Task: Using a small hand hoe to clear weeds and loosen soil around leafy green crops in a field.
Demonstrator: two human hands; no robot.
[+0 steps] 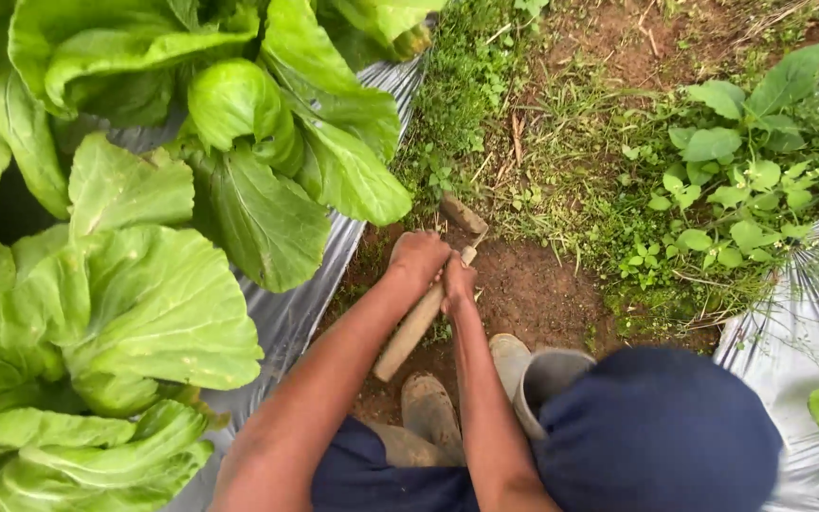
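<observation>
Both my hands grip one short wooden handle [408,334] of a hoe. My left hand [416,258] wraps the handle higher up, near the head. Just below and to the right of it, my right hand [458,283] closes on the same handle. The hoe's muddy blade [464,214] rests on bare brown soil [533,289] at the edge of the weeds. The handle's free end points back toward my legs.
Large leafy green plants [144,294] fill the left side, growing on silver plastic sheeting [286,318]. More sheeting [798,341] lies at the right. Weeds [713,190] and grass cover the path ahead. My muddy boots [428,408] and a dark blue knee [656,427] are below.
</observation>
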